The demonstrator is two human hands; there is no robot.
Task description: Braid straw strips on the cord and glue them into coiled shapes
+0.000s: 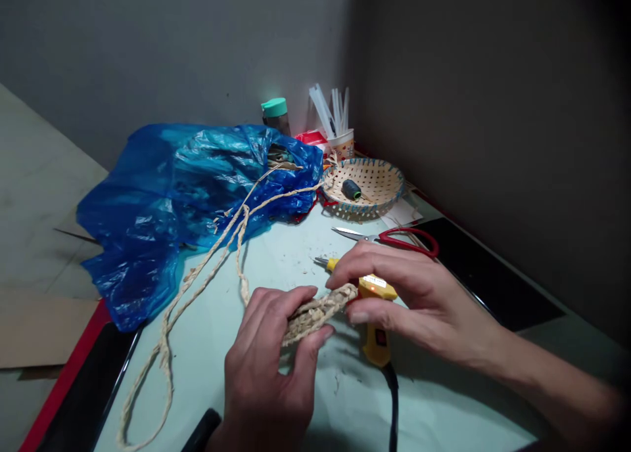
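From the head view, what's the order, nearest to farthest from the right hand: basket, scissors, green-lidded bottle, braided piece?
From the right hand:
1. Braided piece, at its fingers.
2. Scissors, just beyond the knuckles.
3. Basket, farther back.
4. Green-lidded bottle, farthest, back and left.

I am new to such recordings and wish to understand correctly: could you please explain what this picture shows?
There is no machine here, only a person's two bare hands. The single picture comes from a camera on the person's head, looking forward and down. The left hand holds a braided piece; the right hand is at its other end. On the pale table are a yellow corded tool, red-handled scissors, pale twisted cord, a blue plastic bag and a woven basket holding a dark spool.
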